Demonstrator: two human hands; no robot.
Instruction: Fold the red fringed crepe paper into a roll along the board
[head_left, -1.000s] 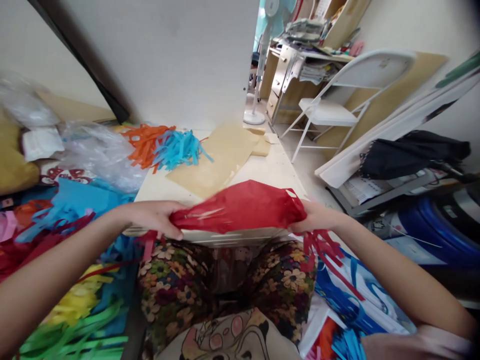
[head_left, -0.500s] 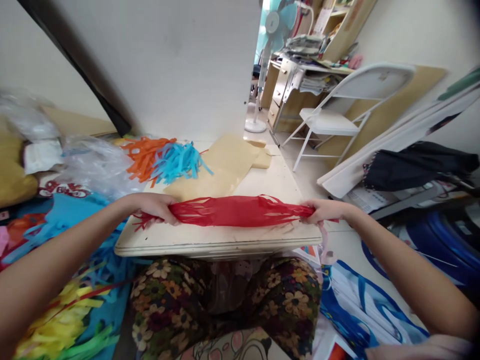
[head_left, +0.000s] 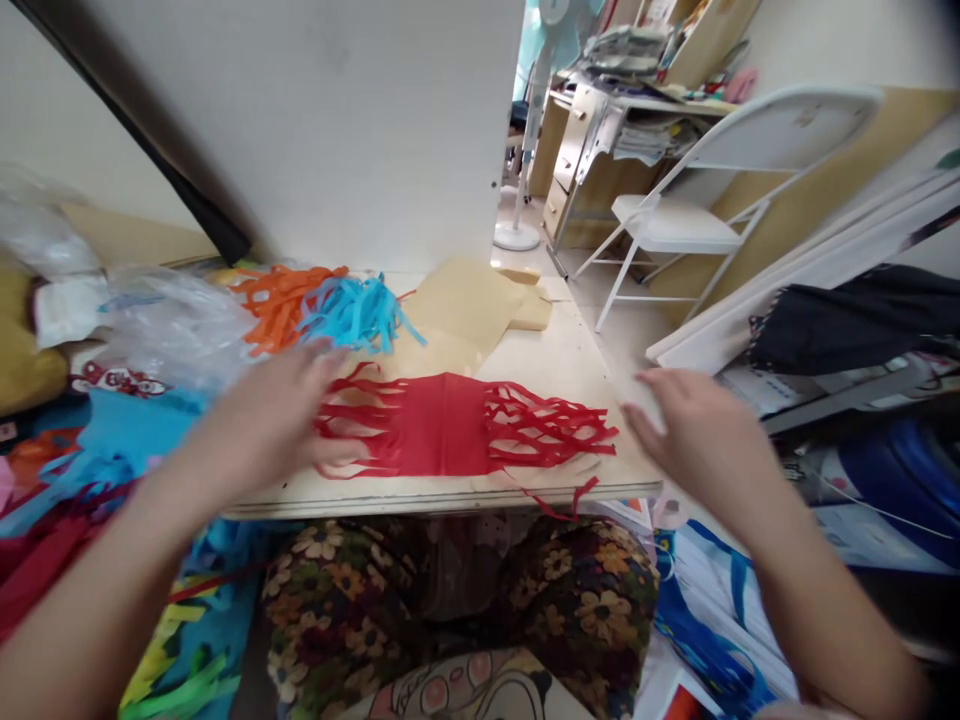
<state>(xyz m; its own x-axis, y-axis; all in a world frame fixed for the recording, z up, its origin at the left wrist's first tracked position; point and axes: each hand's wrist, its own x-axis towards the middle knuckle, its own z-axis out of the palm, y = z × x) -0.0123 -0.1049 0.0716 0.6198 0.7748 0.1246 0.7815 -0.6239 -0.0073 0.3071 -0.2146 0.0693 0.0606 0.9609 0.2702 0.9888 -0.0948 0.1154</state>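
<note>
the red fringed paper (head_left: 450, 437) lies flat on the low table (head_left: 555, 360), its cut strips spread toward both ends. the left hand (head_left: 274, 420) is open, fingers spread over the paper's left fringe and blurred, so contact is hard to judge. the right hand (head_left: 694, 435) is open too, holding nothing, just beside the right fringe, while orange strips (head_left: 281, 300) and blue strips (head_left: 356, 312) lie behind

We saw a low table (head_left: 570, 360) carrying red fringed paper (head_left: 442, 435), brown paper (head_left: 457, 310), orange strips (head_left: 281, 300) and blue strips (head_left: 356, 312).
</note>
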